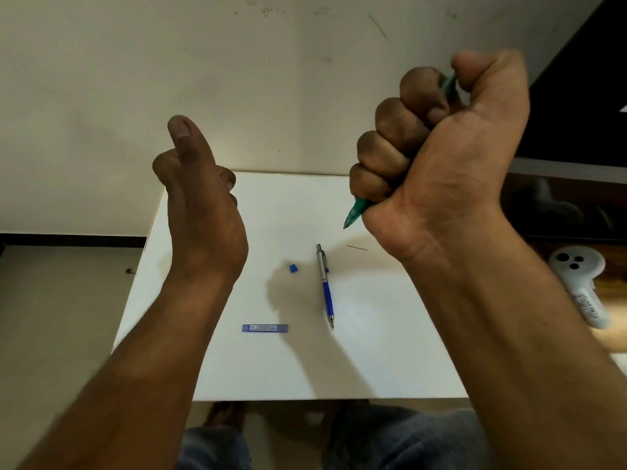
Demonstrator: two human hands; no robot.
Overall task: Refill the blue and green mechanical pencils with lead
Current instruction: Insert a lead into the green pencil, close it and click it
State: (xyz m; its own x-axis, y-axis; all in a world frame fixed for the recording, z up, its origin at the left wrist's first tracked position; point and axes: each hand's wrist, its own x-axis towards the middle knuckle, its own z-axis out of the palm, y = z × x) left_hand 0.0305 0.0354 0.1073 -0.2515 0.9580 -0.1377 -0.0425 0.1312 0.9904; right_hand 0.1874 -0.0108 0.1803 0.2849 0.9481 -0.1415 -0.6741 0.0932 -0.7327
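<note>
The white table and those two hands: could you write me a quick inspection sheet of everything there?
Surface: white table, bare apart from the items below.
Job's things: green pencil in the fist, tip down; blue pencil lying flat; blue lead case flat; small blue cap; one loose lead.
Clutter: nothing seen on the table.
Hands: right hand fisted round the green pencil; left hand raised, empty, loosely curled.
Cables: nothing seen.
Surroundings: scuffed wall; white controller on wooden surface to the right.

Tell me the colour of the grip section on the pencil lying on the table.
Blue grip, seen in the head view.
</note>
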